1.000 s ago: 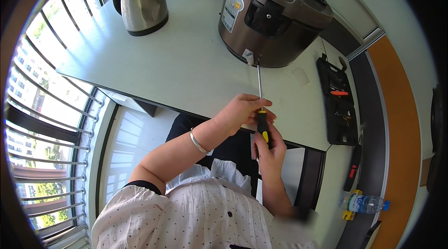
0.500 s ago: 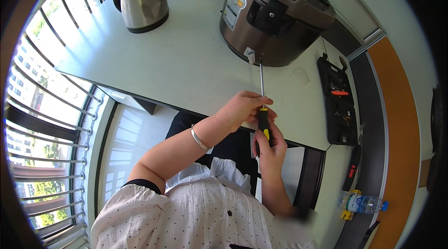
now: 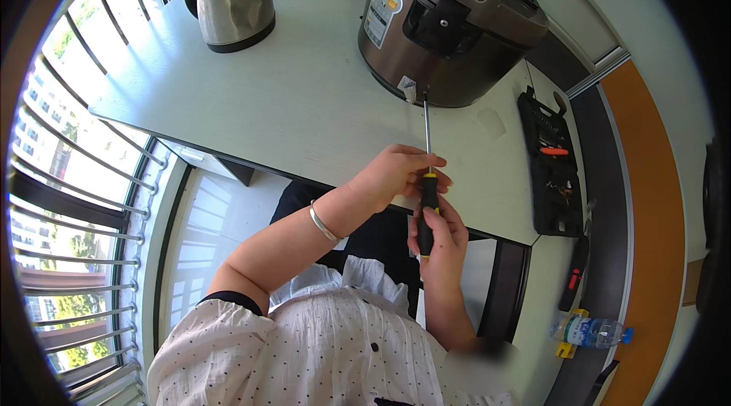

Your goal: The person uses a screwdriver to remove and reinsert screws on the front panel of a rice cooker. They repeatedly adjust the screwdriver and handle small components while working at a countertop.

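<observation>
A screwdriver (image 3: pixel 429 194) with a black and yellow handle points away from me, its long metal shaft reaching the lower front of a brown rice cooker (image 3: pixel 415 56). The shaft's tip touches the cooker wall beside a torn white sticker (image 3: pixel 407 89). My right hand (image 3: pixel 442 238) wraps round the handle. Further up, the fingers of my left hand (image 3: pixel 403 170) close on the shaft just above the handle's yellow collar. A silver bangle (image 3: pixel 324 223) circles my left wrist.
A steel kettle (image 3: pixel 232 3) stands at the table's far left. To the right lie an open black tool case (image 3: pixel 554 170), a black and red tool (image 3: pixel 575 273) and a plastic water bottle (image 3: pixel 598 331). The white table (image 3: pixel 304 101) ends in front of my body.
The screwdriver handle has turned in my right hand, so its yellow patch faces another way. My right-hand fingers have shifted slightly. My left hand stays at the shaft, nearly still.
</observation>
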Demonstrator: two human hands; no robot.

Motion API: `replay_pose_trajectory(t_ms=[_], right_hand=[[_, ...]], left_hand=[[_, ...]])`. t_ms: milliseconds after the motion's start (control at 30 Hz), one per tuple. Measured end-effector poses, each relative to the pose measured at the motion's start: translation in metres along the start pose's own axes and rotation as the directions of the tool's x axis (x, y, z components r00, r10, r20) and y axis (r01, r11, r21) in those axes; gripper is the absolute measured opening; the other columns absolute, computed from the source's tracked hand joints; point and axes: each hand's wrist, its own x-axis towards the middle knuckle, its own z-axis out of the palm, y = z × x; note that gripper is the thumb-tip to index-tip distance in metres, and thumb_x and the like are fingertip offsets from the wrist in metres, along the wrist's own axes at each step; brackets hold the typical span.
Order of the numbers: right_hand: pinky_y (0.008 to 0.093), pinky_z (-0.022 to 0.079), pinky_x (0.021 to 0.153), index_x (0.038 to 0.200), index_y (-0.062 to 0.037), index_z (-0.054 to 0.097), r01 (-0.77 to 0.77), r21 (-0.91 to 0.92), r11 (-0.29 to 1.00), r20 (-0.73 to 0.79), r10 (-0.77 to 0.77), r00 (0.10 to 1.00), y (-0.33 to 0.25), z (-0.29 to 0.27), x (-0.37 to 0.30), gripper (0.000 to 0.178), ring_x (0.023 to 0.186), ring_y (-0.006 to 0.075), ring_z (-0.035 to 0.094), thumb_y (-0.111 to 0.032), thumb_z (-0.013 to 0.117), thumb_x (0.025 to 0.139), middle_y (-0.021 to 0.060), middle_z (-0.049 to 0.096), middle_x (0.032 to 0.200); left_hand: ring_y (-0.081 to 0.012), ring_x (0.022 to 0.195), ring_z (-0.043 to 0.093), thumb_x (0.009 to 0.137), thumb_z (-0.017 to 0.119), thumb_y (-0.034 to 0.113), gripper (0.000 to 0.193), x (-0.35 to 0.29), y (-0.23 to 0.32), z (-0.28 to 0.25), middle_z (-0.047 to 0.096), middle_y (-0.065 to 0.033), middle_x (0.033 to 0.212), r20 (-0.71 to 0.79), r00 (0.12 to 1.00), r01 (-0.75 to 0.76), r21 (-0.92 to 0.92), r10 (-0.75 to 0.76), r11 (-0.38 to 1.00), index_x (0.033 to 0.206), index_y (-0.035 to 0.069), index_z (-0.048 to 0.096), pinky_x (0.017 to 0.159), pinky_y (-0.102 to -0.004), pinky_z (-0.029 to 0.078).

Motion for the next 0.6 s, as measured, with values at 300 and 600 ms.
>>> replay_pose_trajectory(t_ms=[300,600], right_hand=[[0.0208,0.040,0.042,0.110,0.0021,0.045,-0.117,-0.116,0.986,0.008,0.119,0.993,-0.007,0.003,-0.003,0.032,0.064,0.0119,0.052,-0.016,0.052,0.085,0.0064,0.053,0.082],[0.0194,0.036,0.038,0.121,0.0033,0.040,0.046,-0.190,0.981,0.017,-0.044,0.999,-0.005,0.008,-0.008,0.040,0.050,0.0106,0.046,-0.012,0.050,0.085,0.0073,0.052,0.077]], left_hand=[[-0.0293,0.091,0.063,0.090,0.052,0.014,0.024,-0.001,0.003,0.003,0.062,-0.0210,0.095,-0.083,0.996,0.014,-0.099,-0.022,0.995,0.097,-0.009,0.054,0.083,-0.0350,0.050],[-0.0273,0.087,0.064,0.088,0.055,0.012,0.022,-0.004,0.008,0.008,0.063,-0.0178,0.090,-0.188,0.982,0.014,0.033,-0.007,0.999,0.091,-0.009,0.057,0.076,-0.0333,0.052]])
